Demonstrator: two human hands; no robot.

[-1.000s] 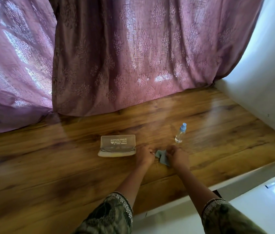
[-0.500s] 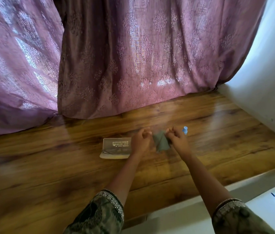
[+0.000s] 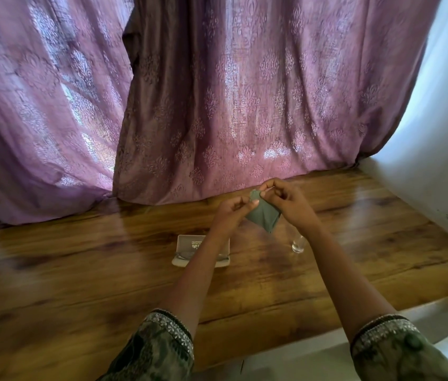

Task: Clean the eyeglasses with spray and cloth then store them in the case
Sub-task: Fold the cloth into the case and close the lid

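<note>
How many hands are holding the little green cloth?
2. The left hand pinches the cloth near its top from the left; the right hand pinches it from the right. No other hands are in view.

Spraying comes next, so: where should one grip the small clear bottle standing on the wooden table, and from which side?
Wrap the fingers round the round body of the small clear bottle, coming from the right, I think. It stands upright with bare wooden table on that side; the open pale case lies to its left. Its top is hidden behind the right forearm.
</note>
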